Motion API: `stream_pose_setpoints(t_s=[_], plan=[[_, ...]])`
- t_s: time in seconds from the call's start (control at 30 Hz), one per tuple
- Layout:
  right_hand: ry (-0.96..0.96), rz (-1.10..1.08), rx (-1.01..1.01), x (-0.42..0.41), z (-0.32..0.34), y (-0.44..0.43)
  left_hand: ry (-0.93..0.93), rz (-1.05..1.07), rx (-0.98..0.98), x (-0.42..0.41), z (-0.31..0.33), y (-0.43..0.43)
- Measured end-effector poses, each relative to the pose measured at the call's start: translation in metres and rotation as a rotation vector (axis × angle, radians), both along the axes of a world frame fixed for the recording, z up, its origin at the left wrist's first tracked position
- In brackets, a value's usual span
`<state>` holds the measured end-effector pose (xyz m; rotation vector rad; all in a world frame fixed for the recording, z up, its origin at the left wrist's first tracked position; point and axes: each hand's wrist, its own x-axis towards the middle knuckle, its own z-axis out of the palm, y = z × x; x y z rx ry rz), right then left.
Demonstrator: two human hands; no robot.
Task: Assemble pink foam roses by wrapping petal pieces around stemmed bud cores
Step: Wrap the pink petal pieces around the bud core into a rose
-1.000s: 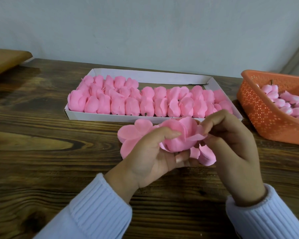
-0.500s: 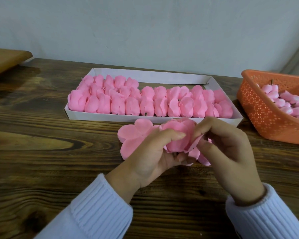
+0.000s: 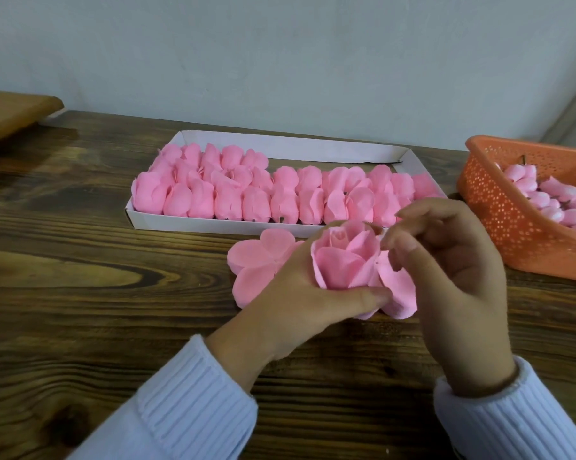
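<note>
Wooden table (image 3: pixel 80 293), rose (image 3: pixel 343 263) inside left grip (image 3: pixel 300 303)

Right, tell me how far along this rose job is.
Done: rows of wrapped roses lie in the white box. In hand: the left hand grips a rose with its inner petals closed up and its outer petals loose below; the right hand is beside it. Left: a flat petal piece on the table and the bud cores in the orange basket.
</note>
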<state>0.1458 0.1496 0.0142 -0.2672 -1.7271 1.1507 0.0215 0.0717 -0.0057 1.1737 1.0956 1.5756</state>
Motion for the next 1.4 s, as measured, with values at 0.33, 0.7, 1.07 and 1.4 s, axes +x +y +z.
stream_pose_setpoints(t_s=[0.33, 0.7, 1.07, 1.4], plan=[[-0.126, -0.038, 0.309, -0.002, 0.0, -0.005, 0.075, 0.17, 0.024, 0.001, 0.001, 0.003], [-0.382, -0.2, 0.62, -0.005, -0.004, -0.007, 0.319, 0.248, 0.007, 0.004, -0.004, 0.003], [-0.355, -0.301, 0.587, -0.005, -0.007, -0.005, 0.22, 0.201, -0.001, 0.001, -0.006, 0.004], [-0.4, -0.32, 0.582, -0.006, -0.006, -0.006, 0.202, 0.186, -0.024, 0.0, -0.008, 0.005]])
